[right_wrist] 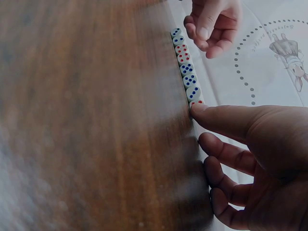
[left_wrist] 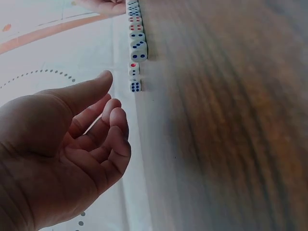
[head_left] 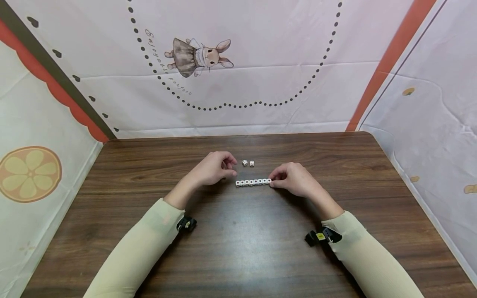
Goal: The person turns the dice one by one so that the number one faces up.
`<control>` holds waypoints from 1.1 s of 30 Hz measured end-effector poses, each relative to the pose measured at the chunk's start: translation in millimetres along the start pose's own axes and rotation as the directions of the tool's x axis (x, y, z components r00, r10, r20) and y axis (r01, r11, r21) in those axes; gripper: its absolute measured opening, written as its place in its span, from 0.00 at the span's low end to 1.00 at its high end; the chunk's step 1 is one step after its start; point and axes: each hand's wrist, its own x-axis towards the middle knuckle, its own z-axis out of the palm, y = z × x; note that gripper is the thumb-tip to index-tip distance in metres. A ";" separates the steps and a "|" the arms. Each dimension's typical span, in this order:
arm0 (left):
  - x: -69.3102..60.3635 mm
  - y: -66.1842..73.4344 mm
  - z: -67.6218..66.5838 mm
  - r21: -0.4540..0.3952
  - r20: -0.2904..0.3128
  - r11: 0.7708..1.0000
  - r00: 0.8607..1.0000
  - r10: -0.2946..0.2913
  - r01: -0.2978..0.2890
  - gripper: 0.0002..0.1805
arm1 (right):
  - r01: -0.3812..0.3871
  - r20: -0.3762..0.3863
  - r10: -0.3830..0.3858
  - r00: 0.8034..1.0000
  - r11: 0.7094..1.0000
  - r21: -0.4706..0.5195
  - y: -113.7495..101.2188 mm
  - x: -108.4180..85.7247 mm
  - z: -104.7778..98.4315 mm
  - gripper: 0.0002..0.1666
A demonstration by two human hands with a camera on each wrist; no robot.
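A straight row of several white dice (head_left: 251, 182) lies on the brown table, each die touching its neighbour. My right hand (head_left: 297, 180) is at the row's right end and pinches the end die (right_wrist: 195, 103); its thumb (right_wrist: 221, 118) covers part of that die, and the index finger is mostly hidden. My left hand (head_left: 215, 167) hovers above and left of the row's left end, fingers loosely bent and nothing in them. Two separate dice, a left one (head_left: 244, 163) and a right one (head_left: 251, 163), sit behind the row near the left fingertips.
The wood-grain table (head_left: 246, 248) reaches back to a pale printed cloth (head_left: 261, 82) hanging behind it. More cloth hangs along the left and right sides. A black wrist camera (head_left: 187, 224) is strapped to the left sleeve and another camera (head_left: 316, 237) to the right.
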 end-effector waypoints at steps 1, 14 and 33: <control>1.6 -0.3 -0.1 0.002 -0.004 1.000 1.000 0.003 -0.003 0.16 | -0.001 0.000 0.001 1.000 1.000 0.001 0.1 0.0 0.0 0.05; 25.9 -6.6 0.6 0.072 -0.040 0.997 0.998 0.045 -0.042 0.18 | -0.006 0.007 0.006 1.000 1.000 -0.005 1.8 0.7 0.4 0.05; 55.1 -5.4 12.8 0.212 0.064 0.972 0.994 0.090 -0.102 0.19 | 0.005 0.010 -0.005 1.000 1.000 0.000 0.3 0.4 -0.6 0.05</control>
